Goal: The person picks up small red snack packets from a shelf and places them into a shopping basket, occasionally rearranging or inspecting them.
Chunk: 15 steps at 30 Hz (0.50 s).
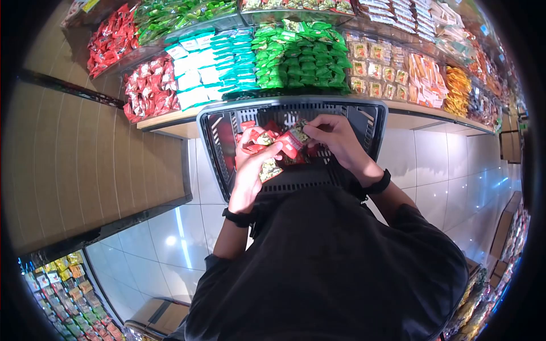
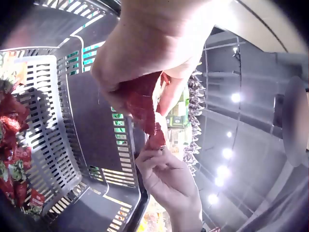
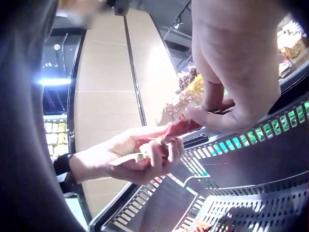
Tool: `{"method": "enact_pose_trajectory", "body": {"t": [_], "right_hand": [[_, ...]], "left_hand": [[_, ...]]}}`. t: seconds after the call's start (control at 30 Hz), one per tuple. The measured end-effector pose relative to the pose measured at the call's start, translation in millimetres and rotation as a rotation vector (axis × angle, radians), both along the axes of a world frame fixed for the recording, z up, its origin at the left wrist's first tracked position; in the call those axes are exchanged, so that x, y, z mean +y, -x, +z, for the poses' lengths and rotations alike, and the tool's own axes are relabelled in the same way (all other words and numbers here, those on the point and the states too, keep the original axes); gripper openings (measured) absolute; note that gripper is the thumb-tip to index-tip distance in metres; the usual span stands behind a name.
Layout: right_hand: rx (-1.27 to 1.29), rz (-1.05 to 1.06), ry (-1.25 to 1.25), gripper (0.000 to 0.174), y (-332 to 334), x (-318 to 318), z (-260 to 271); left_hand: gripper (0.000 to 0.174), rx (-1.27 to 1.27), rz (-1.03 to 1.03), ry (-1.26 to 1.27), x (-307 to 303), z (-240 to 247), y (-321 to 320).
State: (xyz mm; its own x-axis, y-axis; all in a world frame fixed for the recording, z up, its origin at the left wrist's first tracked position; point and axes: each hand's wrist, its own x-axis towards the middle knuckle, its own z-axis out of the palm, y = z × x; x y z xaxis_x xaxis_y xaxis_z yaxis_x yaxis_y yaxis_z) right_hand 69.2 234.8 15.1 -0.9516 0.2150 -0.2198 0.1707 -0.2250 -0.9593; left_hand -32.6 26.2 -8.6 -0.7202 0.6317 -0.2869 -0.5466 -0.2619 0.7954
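Note:
My left hand (image 1: 250, 167) is over the shopping basket (image 1: 375, 142) and holds small red snack packets (image 1: 267, 138), gripped in its curled fingers. Between both hands stretches one red packet (image 1: 291, 142) with a green-and-white patterned end. That far end is pinched by the thumb and fingers of my right hand (image 1: 343, 142). In the right wrist view, the packet's red wrapper (image 3: 179, 126) runs from the left hand's fingers to the right hand's fingertips. More red packets (image 2: 14, 125) lie on the basket floor in the left wrist view.
Beyond the basket, shelves carry green packets (image 1: 301, 57), white-and-teal packets (image 1: 196, 71) and red packets (image 1: 151, 85). A brown panelled surface (image 1: 102, 165) stands at the left. Pale floor tiles (image 1: 438, 165) show on the right, and a cardboard box (image 1: 159, 318) sits low at left.

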Motion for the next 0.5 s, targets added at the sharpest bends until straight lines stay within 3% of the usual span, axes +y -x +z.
{"method": "enact_pose_trajectory", "body": {"t": [0.1,0.17,0.2,0.23,0.3,0.5], "right_hand": [[0.026,-0.145,0.211,0.013,-0.3,-12.9,3.5],[0.065,-0.162,0.334,0.012,-1.2,-19.0,-7.0],[0.031,-0.195,0.352,0.013,-0.9,-23.7,-4.1],[0.033,-0.195,0.352,0.013,-1.8,-22.1,-2.6],[-0.152,-0.093,0.112,0.014,-4.6,-18.0,-1.1],[-0.125,0.143,0.076,0.016,-5.6,-24.3,-9.2]], "left_hand": [[0.053,0.006,0.028,0.016,3.3,8.7,-3.5],[0.051,-0.004,0.051,0.000,4.3,7.2,-5.2],[0.039,-0.045,0.082,-0.004,5.2,10.0,-3.3],[0.039,-0.043,0.081,-0.005,5.8,7.7,-1.5],[0.037,-0.061,0.170,-0.063,6.2,2.3,1.0],[0.035,0.023,0.139,-0.080,0.9,-5.7,13.7]]}}
